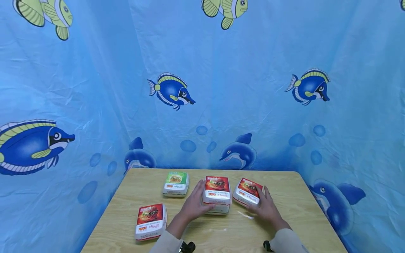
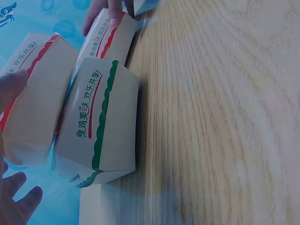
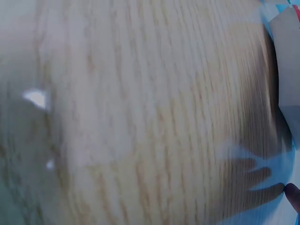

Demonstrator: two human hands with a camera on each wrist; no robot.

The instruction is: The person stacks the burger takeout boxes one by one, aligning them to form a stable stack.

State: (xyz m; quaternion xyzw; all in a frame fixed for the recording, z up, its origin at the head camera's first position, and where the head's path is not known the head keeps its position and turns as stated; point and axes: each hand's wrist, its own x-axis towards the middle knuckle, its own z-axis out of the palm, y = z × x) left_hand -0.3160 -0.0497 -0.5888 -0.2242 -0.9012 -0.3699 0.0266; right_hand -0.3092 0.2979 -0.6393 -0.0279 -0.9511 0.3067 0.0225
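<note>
Several burger boxes lie on a wooden table (image 1: pixel 294 196). My left hand (image 1: pixel 202 196) grips the left side of the centre red-topped box (image 1: pixel 217 189), which seems to sit on another white box (image 1: pixel 219 209). In the left wrist view my thumb (image 2: pixel 11 89) presses that red-trimmed box (image 2: pixel 35 112), with a green-trimmed box (image 2: pixel 101 126) beside it. My right hand (image 1: pixel 257 200) holds the right red-topped box (image 1: pixel 248 190), which is tilted, close beside the centre box. The right wrist view is blurred and shows only a box edge (image 3: pixel 286 61) and a fingertip (image 3: pixel 293 194).
A green-topped box (image 1: pixel 175 183) stands at the back left of the table. Another red-topped box (image 1: pixel 151 220) lies near the front left. A blue curtain (image 1: pixel 202 88) printed with fish surrounds the table on three sides. A small white scrap (image 1: pixel 245 215) lies on the wood.
</note>
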